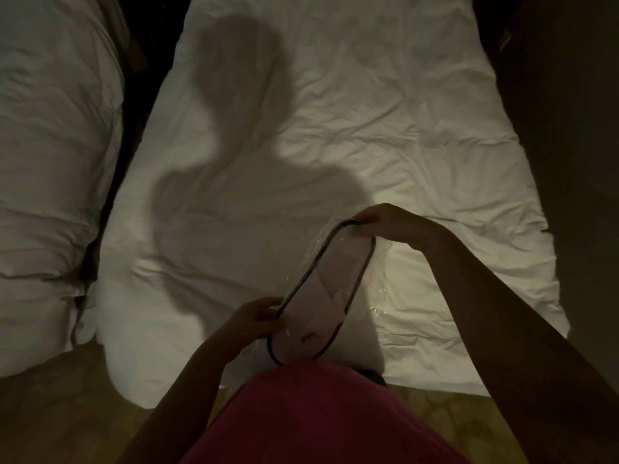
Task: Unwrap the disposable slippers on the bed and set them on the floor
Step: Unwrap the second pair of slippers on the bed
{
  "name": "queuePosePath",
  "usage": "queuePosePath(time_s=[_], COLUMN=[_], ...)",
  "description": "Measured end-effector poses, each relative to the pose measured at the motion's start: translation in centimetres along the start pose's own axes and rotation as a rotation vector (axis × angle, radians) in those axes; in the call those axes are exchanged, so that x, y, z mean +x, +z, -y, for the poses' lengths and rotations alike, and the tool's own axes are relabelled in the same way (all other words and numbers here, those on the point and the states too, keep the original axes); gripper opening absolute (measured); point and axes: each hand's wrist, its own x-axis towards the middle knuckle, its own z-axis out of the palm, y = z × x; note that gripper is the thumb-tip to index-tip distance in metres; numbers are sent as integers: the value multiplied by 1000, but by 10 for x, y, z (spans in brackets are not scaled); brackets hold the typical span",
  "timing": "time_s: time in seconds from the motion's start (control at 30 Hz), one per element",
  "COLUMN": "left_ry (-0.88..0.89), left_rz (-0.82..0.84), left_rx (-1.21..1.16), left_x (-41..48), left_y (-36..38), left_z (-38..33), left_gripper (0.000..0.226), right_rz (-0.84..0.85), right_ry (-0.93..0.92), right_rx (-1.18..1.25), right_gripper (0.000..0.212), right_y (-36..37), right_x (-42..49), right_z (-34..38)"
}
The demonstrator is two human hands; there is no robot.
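Hands [258, 318] [382, 219] pinch wrapped slipper [321, 289] ends above bed [368, 128].

A dim hotel-style bedroom: two beds [335, 128] with wrinkled white duvets stand side by side, a narrow dark gap between them, patterned tan carpet [50, 413] at their foot.

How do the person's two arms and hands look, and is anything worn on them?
Both forearms are bare, with no sleeves in view. The left hand and the right hand wear no gloves; no ring, watch or bracelet can be seen in the dim light. A dark red garment covers the body below.
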Motion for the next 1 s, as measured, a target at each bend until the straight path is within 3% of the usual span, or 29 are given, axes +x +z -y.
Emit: queuePosePath(time_s=[0.07,0.2,0.23,0.33,0.4,0.47,0.57,0.67,0.73,0.83,1.0], left_ry=[14,33,33,51,49,33,-37,-208,-296,-399,-378], left_rz=[3,19,13,-19,-19,-17,-124,-280,-382,-443,-290], left_rx=[-23,-52,-41,1,-21,-7,98,58,-63,-216,-223], left_x=[0,0,1,7,9,10,15,25,30,37,58], left_y=[3,7,8,13,15,15,16,16,11,5,7], left_z=[-2,-5,-6,-14,-18,-17,-7,10,20,27,13], left_gripper=[47,46,43,37,35,33,30,29,31,32,36], right_rz=[-81,-499,-531,-352,-215,-252,-419,-558,-605,-593,-559], right_ry=[-22,-208,-190,6,47,45,-62,-193,-189,-114,78], right_rx=[53,627,702,591,502,572,821,1056,1014,820,638], right_gripper=[17,3,4,40,51,45,3,17,30,25,36], right_y=[1,-1,-2,4,13,12,-8,-29,-31,-11,20], right_x=[0,2,2,2,1,0,0,-2,-1,3,-5], right_z=[-1,3,2,-10,-17,-17,-12,-7,-8,-19,-50])
